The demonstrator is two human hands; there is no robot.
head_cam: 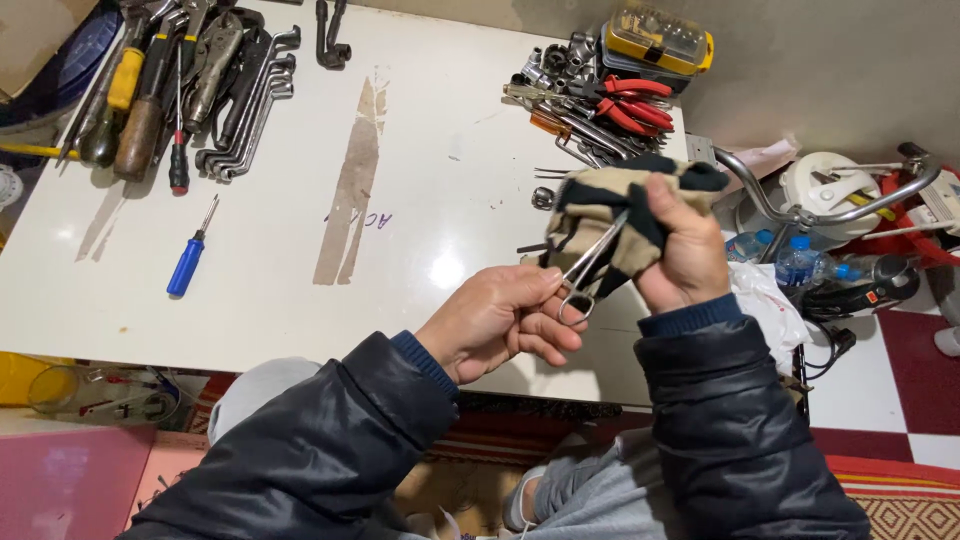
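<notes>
Left hand (495, 322) fingers pinch the scissors (588, 272), tips slanting up-right into the cloth (610, 215) gripped by right hand (688, 250).

Left hand (500, 322) pinched shut, palm up — right hand (690, 250) fisted, raised just beside it.

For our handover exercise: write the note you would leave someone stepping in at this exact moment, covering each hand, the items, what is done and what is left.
Left hand: pinches the ring handles of small metal scissors.
Right hand: grips a beige and black cloth, bunched around the scissors' tips.
Both are held above the white table; blue screwdriver and red pliers lie untouched.
Done: scissors in the cloth.
Left: cannot tell how clean the blades are; they are covered.
</notes>
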